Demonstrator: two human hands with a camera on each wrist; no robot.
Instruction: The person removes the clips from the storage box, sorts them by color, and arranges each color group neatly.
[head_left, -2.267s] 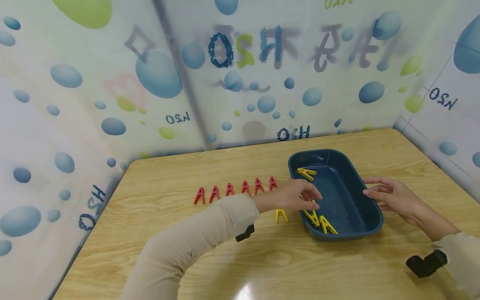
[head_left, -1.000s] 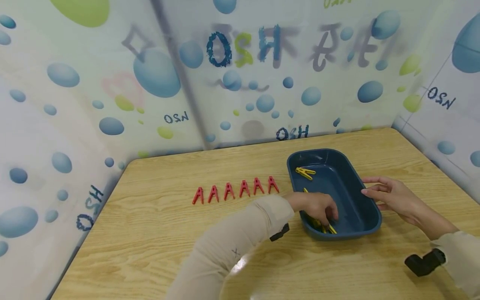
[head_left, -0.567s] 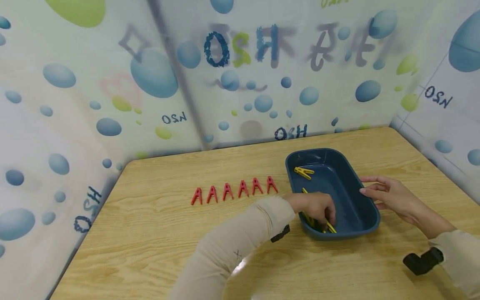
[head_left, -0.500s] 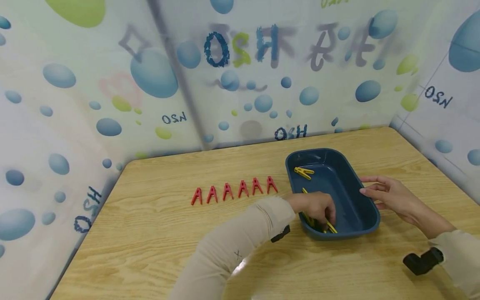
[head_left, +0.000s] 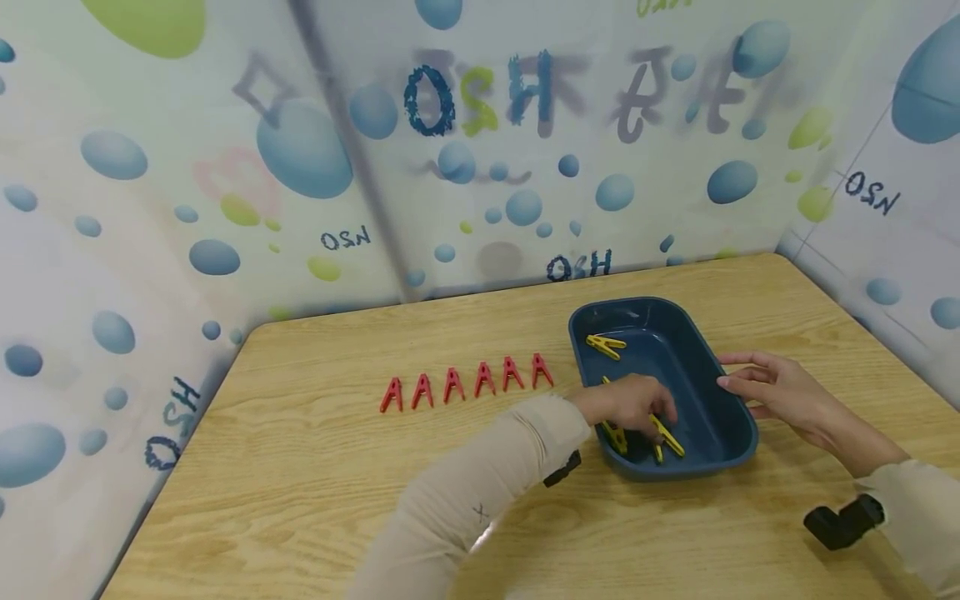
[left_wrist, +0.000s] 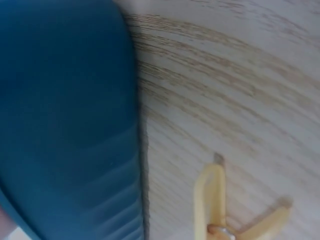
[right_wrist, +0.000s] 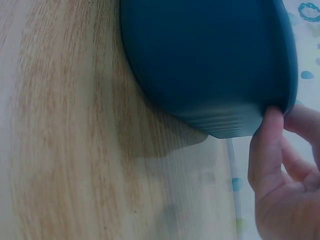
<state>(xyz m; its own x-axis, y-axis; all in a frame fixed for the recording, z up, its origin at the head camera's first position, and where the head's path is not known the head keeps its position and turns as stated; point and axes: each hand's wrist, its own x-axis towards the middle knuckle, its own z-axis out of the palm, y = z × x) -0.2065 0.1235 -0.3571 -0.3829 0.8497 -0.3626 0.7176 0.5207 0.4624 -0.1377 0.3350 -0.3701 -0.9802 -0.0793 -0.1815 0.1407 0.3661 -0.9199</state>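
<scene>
In the head view my left hand (head_left: 637, 404) reaches over the near left side of a dark blue plastic basin (head_left: 701, 358). Its fingertips pinch the top of a yellow clothespin (head_left: 670, 437), whose legs point down toward the basin floor. Other yellow clothespins lie inside, one (head_left: 606, 346) near the far left wall and another (head_left: 617, 437) beneath the hand. My right hand (head_left: 787, 392) holds the basin's right rim; in the right wrist view, thumb and fingers grip the rim's corner. A yellow clothespin (left_wrist: 210, 200) rests on the table beside the basin in the left wrist view, hidden behind the sleeve from above.
Several red clothespins (head_left: 483, 379) stand in a row on the wooden table (head_left: 337, 500), left of the basin. A patterned sheet (head_left: 487, 192) hangs along the table's back and sides. Each wrist carries a black camera (head_left: 843, 523).
My left hand has moved right and down into the basin, then risen slightly, with the yellow clothespin shifting up with it. The right hand has stayed at the rim.
</scene>
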